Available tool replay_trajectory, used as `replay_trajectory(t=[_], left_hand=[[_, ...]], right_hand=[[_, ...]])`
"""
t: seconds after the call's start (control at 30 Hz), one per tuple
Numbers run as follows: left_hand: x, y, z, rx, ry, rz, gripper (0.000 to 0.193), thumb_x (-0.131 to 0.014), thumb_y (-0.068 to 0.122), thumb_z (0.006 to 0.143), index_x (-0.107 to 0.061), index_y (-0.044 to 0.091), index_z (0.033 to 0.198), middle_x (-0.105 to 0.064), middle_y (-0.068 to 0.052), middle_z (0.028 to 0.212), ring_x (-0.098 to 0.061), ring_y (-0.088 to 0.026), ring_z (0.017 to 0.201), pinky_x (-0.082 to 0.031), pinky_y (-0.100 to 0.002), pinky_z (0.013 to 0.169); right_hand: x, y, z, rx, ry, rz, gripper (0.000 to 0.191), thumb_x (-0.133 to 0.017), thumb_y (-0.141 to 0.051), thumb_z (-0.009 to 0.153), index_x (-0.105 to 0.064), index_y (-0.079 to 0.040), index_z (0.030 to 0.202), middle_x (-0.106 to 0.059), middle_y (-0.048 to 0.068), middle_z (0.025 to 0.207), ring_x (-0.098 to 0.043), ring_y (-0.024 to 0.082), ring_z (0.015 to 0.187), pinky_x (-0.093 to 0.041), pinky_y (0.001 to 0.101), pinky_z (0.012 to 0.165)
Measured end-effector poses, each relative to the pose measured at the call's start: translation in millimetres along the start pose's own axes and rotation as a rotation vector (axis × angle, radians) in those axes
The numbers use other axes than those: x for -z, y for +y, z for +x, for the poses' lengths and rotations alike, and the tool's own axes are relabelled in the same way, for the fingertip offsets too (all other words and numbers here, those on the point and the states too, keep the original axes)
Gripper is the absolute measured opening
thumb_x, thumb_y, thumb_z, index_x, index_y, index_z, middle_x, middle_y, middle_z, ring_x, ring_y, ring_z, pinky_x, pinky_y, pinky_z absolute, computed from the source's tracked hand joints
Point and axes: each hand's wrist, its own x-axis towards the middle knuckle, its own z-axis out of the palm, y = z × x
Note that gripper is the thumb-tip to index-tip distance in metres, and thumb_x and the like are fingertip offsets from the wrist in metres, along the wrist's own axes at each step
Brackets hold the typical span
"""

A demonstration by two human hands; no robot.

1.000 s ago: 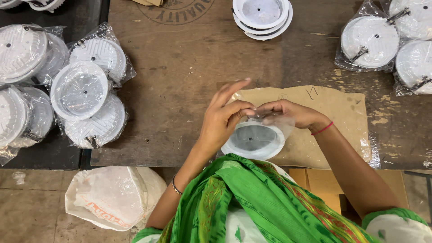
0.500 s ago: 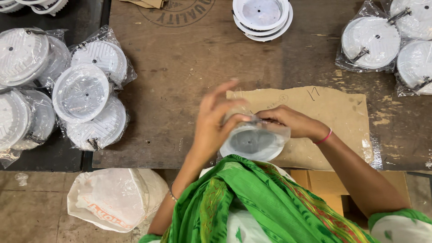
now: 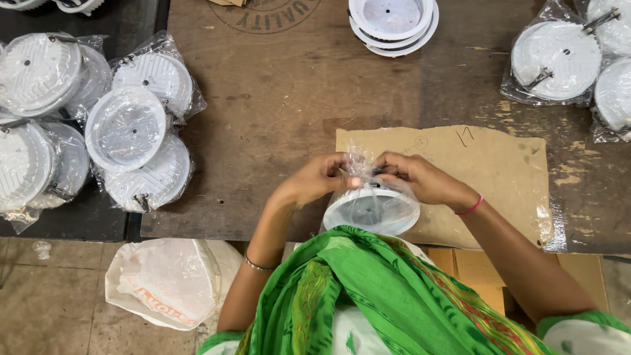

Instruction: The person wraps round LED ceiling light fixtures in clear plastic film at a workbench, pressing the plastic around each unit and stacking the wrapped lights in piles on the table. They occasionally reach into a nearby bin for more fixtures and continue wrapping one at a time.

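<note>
A round white light housing (image 3: 371,210) sits inside a clear plastic bag (image 3: 360,172) at the near edge of the wooden table (image 3: 282,112). My left hand (image 3: 317,179) pinches the bag's top from the left. My right hand (image 3: 415,176) pinches the same bunched plastic from the right, fingertips almost meeting those of the left. The housing rests partly on a brown cardboard sheet (image 3: 486,171). Part of the housing is hidden by my green garment (image 3: 374,289).
Bagged white housings are piled at the left (image 3: 125,128) and at the far right (image 3: 555,62). A stack of unbagged white housings (image 3: 392,20) stands at the back. A white sack (image 3: 167,279) lies on the floor, lower left.
My left hand's fingers, raised and spread earlier, have come down and closed on the bag's top beside my right hand. The housing stays in place.
</note>
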Motion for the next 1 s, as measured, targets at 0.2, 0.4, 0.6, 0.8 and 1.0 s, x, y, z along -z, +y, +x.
replay_trajectory(t=[0.2,0.4,0.6,0.8,1.0], left_hand=[[-21.9,18.8,13.5,-0.054,0.147,0.209,0.028,-0.084,0.013,0.086,-0.075,0.002,0.11,-0.073,-0.003,0.091,-0.057,-0.007,0.075,-0.048,-0.027,0.067],[-76.2,40.9,4.6,-0.321,0.496,0.717,0.021,-0.073,0.001,0.079,-0.066,0.002,0.099,-0.069,-0.014,0.093,-0.071,-0.027,0.077,-0.057,-0.038,0.069],[-81.7,60.1,-17.0,-0.341,0.315,0.774,0.028,-0.058,-0.003,0.089,-0.061,0.001,0.117,-0.069,-0.021,0.111,-0.069,-0.042,0.101,-0.056,-0.047,0.084],[-81.9,77.6,-26.2,-0.155,0.216,0.684,0.077,-0.078,0.053,0.08,-0.048,-0.006,0.121,-0.068,-0.03,0.112,-0.071,-0.044,0.103,-0.055,-0.048,0.089],[-103.8,71.6,-3.0,-0.056,0.466,0.919,0.081,-0.084,0.06,0.067,-0.058,-0.004,0.11,-0.07,-0.029,0.093,-0.071,-0.044,0.085,-0.057,-0.05,0.074]], right_hand=[[-2.2,15.4,-7.1,-0.083,0.073,0.088,0.022,-0.06,-0.012,0.099,-0.051,-0.006,0.119,-0.079,0.008,0.092,-0.067,0.01,0.085,-0.054,0.0302,0.077],[-4.1,30.9,-8.0,0.045,0.09,0.271,0.017,-0.06,-0.011,0.101,-0.053,-0.004,0.115,-0.069,0.003,0.102,-0.066,0.007,0.098,-0.054,0.026,0.081],[0.8,36.4,-7.3,0.057,0.059,0.298,0.03,-0.072,-0.005,0.09,-0.052,-0.005,0.113,-0.069,0.002,0.097,-0.062,0.005,0.09,-0.051,0.0233,0.076],[2.5,34.0,-1.4,0.006,0.018,0.323,0.035,-0.072,-0.004,0.087,-0.051,-0.007,0.114,-0.07,0.002,0.093,-0.062,0.005,0.084,-0.05,0.0233,0.07],[2.2,30.5,4.0,0.098,0.031,0.225,0.035,-0.068,0.002,0.084,-0.051,-0.005,0.115,-0.069,0.004,0.097,-0.064,0.007,0.091,-0.053,0.0262,0.077]])
